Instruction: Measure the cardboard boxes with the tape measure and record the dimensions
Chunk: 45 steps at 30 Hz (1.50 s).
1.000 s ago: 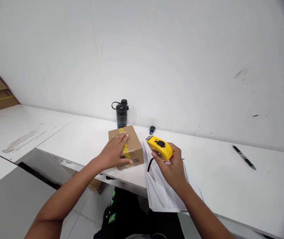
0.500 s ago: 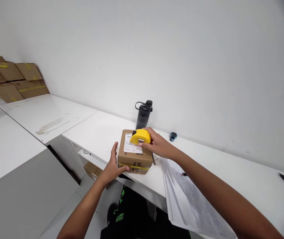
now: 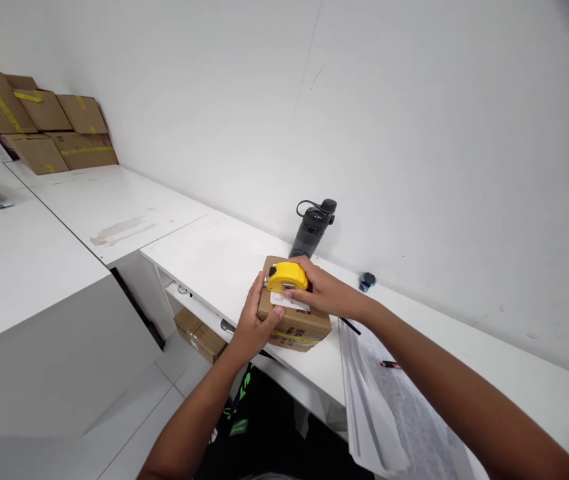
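Note:
My right hand grips a yellow tape measure over the top of a small cardboard box. A short bit of metal blade shows at its left end, close to my left fingertips. My left hand wraps the box's left side, thumb on the top near the front edge; whether its fingers touch the blade I cannot tell. A white label on the box top is partly covered by the tape measure. Yellow tape runs across the box front.
A dark water bottle stands behind the box. Papers with a pen lie to the right. A small dark blue object sits near the wall. Cartons are stacked far left; others are below the desk.
My left hand has shifted up along the box's left side, its fingertips now beside the tape measure's end. The tape measure has come to the box's left edge. The camera view has shifted.

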### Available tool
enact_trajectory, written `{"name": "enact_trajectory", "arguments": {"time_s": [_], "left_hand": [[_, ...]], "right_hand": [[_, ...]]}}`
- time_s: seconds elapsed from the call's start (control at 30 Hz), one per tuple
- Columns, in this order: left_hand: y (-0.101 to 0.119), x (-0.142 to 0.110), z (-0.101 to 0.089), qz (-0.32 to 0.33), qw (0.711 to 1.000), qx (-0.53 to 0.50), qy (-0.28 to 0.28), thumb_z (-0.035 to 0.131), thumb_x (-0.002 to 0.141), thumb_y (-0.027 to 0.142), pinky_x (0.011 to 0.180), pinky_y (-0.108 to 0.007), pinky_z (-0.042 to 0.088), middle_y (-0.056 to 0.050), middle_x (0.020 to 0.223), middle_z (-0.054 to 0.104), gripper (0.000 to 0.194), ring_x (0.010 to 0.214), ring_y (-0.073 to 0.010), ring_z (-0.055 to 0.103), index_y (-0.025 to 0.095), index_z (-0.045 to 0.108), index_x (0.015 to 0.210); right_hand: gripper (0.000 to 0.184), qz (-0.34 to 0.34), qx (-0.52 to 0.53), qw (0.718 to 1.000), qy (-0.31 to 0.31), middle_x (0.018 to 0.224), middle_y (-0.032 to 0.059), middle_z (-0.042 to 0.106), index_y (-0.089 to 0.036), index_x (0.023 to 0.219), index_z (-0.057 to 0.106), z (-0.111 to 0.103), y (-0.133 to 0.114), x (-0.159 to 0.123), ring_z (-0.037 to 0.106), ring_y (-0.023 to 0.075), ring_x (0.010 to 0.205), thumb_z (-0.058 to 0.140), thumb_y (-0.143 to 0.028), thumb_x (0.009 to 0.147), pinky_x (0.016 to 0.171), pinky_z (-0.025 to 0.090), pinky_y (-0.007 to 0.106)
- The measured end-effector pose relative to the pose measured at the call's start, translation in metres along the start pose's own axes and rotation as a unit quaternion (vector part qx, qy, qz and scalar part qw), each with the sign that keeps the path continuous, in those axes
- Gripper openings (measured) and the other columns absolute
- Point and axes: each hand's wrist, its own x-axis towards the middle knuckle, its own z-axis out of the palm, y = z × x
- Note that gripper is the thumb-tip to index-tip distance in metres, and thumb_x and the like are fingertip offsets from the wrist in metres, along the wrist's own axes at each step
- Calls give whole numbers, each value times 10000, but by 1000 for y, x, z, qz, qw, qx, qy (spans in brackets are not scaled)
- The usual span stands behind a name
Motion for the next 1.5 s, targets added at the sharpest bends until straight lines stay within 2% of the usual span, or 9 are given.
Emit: {"name": "enact_trajectory", "arguments": {"time_s": [0.13,0.3,0.4,0.53,0.7,0.97,1.5], "left_hand": [[-6,3,-1,24,999,21,27,571,877,393,1131,-383,339,-82,1534,359,692,1384,-271,373,229,302,1493],[-19,9,-1,57,994,59,78,568,855,394,1077,-386,409,-93,1397,536,591,1271,-263,508,175,472,1394],[-22,15,-1,65,992,69,88,539,860,395,1067,-392,422,-88,1331,596,523,1230,-262,545,163,549,1329],[-17,19,-1,57,991,77,89,519,870,374,1065,-393,427,-77,1315,610,488,1219,-252,555,169,571,1309],[-12,19,-1,56,990,94,93,517,861,338,1088,-382,404,-72,1324,605,473,1244,-243,535,165,584,1296],[-15,20,1,37,990,94,100,522,848,372,1042,-390,442,-84,1284,629,493,1183,-256,576,158,591,1287],[-16,20,2,23,991,87,102,520,843,380,1060,-394,417,-80,1302,620,500,1209,-262,557,165,587,1290]], "right_hand": [[513,55,31,998,-2,1152,67,592,-267,1280,411,-17,17,-30,597,255,1000,580,-510,861,781,518,367],[497,123,17,991,46,1084,56,596,-278,1245,417,-29,45,-77,604,249,904,582,-535,853,735,524,386],[487,142,13,987,77,1056,46,597,-283,1240,411,-25,48,-96,596,237,868,573,-541,859,704,525,379],[458,147,5,983,114,1044,46,607,-292,1236,401,-9,37,-110,598,233,851,553,-532,878,684,523,371],[468,158,-35,979,124,1045,45,617,-299,1266,375,4,31,-123,606,223,812,535,-527,890,664,511,365],[450,155,-19,980,127,1049,47,609,-301,1259,362,9,39,-130,600,220,810,511,-528,901,591,509,336],[453,139,-16,980,140,1076,45,605,-302,1264,354,12,43,-129,603,214,848,525,-506,898,661,517,350]]}}
